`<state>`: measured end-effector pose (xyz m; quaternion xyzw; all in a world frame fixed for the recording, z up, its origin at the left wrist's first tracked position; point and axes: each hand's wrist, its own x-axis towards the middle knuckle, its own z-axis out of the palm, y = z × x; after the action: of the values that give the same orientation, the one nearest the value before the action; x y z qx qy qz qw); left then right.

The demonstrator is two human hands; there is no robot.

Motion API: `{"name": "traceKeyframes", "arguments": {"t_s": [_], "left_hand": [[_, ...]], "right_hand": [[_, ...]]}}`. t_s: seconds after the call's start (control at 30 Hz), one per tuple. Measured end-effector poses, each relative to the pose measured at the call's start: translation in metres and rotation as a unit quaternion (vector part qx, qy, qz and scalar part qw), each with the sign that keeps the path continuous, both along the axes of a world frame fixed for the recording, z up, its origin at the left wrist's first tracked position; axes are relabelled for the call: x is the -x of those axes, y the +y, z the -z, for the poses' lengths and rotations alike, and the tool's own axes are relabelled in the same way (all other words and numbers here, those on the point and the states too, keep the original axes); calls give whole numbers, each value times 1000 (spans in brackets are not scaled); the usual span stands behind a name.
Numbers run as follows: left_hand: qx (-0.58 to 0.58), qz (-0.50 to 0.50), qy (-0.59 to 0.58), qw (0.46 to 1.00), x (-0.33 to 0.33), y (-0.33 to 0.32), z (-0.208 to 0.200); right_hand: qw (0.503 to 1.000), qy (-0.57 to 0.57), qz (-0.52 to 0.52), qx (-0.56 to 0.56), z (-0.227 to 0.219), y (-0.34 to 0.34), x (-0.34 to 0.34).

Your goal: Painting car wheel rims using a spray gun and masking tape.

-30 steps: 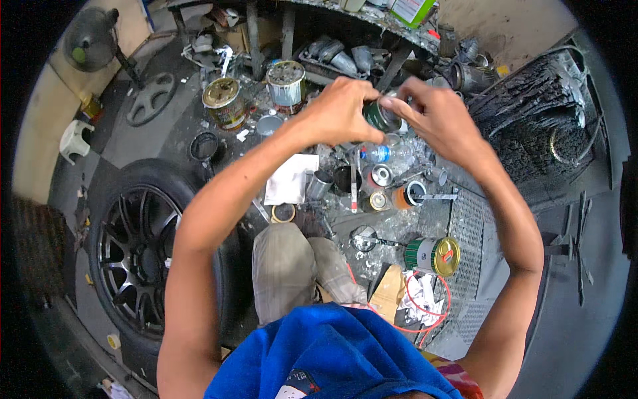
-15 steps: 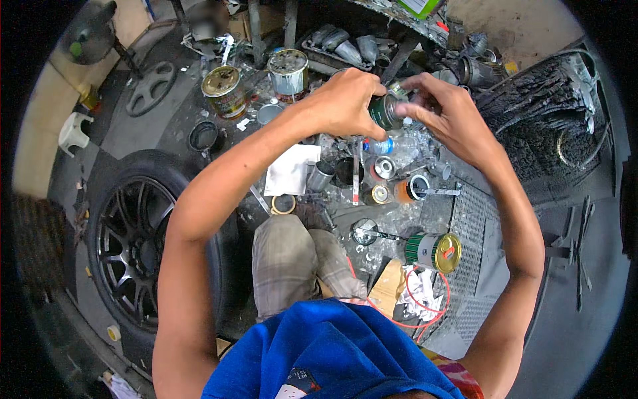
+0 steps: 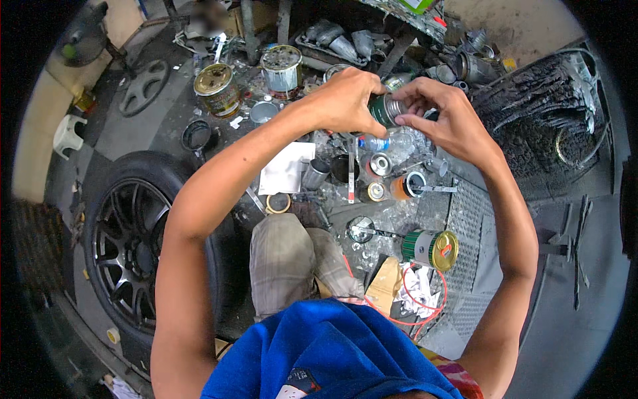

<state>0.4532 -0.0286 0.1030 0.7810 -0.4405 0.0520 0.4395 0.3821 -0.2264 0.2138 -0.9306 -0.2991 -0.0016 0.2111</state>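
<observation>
My left hand [image 3: 352, 100] is wrapped round a small dark green can [image 3: 379, 112], held tilted out in front of me above the floor. The can's silver ribbed end faces right. There the thumb and curled fingers of my right hand [image 3: 446, 114] close on it; I cannot make out whether that end is a cap or a bare neck. Below the hands lie a clear plastic bottle [image 3: 399, 143] with a blue band, an open-topped small tin [image 3: 379, 164] and a jar of orange-brown liquid [image 3: 401, 188] with a metal strip across its top.
A wheel with tyre [image 3: 143, 246] lies at my left. Two large paint tins [image 3: 282, 70] stand ahead under a bench. Closer are a white paper sheet [image 3: 286, 169], a dark cup [image 3: 343, 169], a green-and-gold tin [image 3: 432, 249] and a red hose [image 3: 444, 292]. A black, paint-crusted mass rises at right.
My right hand was blurred beside the can's end; now its fingers are on the silver ribbed part. The left hand keeps its hold. The whole view has shifted slightly.
</observation>
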Motion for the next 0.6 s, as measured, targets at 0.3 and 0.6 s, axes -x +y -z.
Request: {"name": "traceKeyframes", "arguments": {"t_s": [0.3, 0.6], "left_hand": [[37, -111, -52, 992, -24, -34, -6], [205, -242, -40, 947, -236, -132, -63]], "right_hand": [[990, -39, 127, -41, 15, -24, -36], [945, 10, 264, -195, 62, -105, 1]]}}
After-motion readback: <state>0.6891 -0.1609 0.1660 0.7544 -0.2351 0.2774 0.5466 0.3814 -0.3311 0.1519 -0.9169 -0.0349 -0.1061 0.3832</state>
